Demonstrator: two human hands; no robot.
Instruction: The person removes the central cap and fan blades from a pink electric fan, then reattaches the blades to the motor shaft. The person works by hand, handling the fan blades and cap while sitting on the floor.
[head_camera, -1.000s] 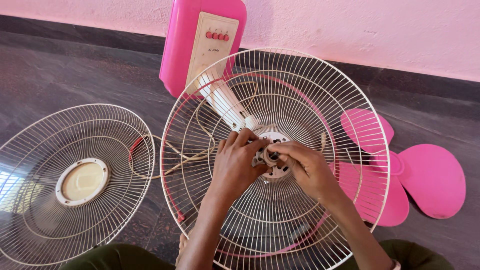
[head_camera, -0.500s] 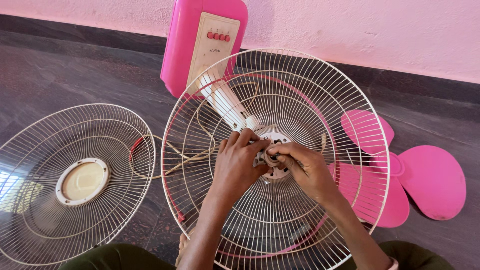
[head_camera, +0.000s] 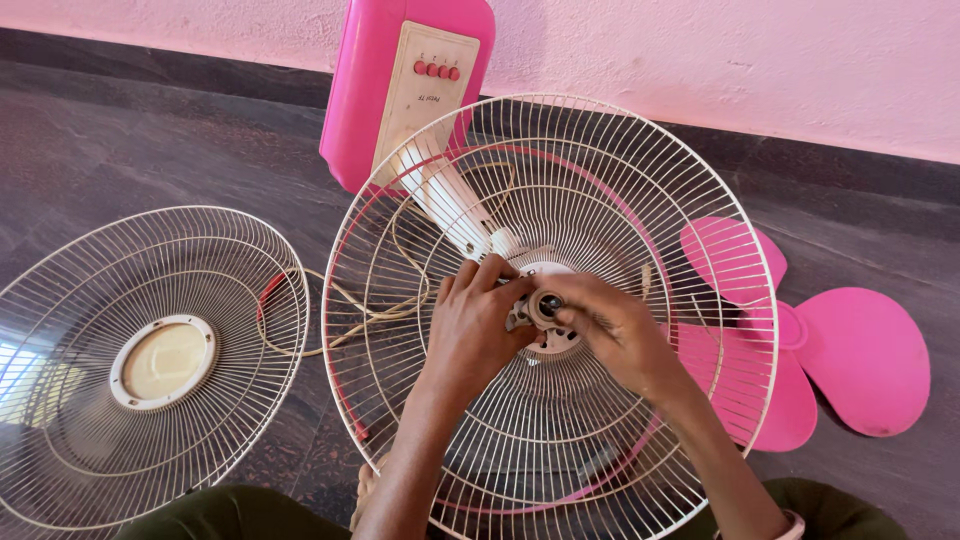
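Head view looked down over my two arms at a fan taken apart on a dark stone floor (head_camera: 120, 150). At the left of the frame lay the loose front grille (head_camera: 150, 365), flat on the floor, white wire with a round cream plate in its middle, well apart from both my hands. Just beside its right edge a pale cord (head_camera: 345, 310) looped across the floor toward the fan.

In the centre stood the rear grille (head_camera: 560, 180), tilted toward me, still on the fan's motor. My left hand (head_camera: 475, 330) rested on the wires just left of the hub, fingers curled and pressed against the hub's edge. The small round nut (head_camera: 548, 305) sat at the very middle of the grille, between my two hands. My right hand (head_camera: 620, 335) came in from the lower right, thumb and fingertips pinched on that nut.

Above the grille, at the top centre, the pink base (head_camera: 360, 90) with its cream button panel leaned against the pink wall (head_camera: 750, 60). At the right of the frame the pink blade set (head_camera: 860, 360) lay flat on the floor, partly behind the grille's rim.
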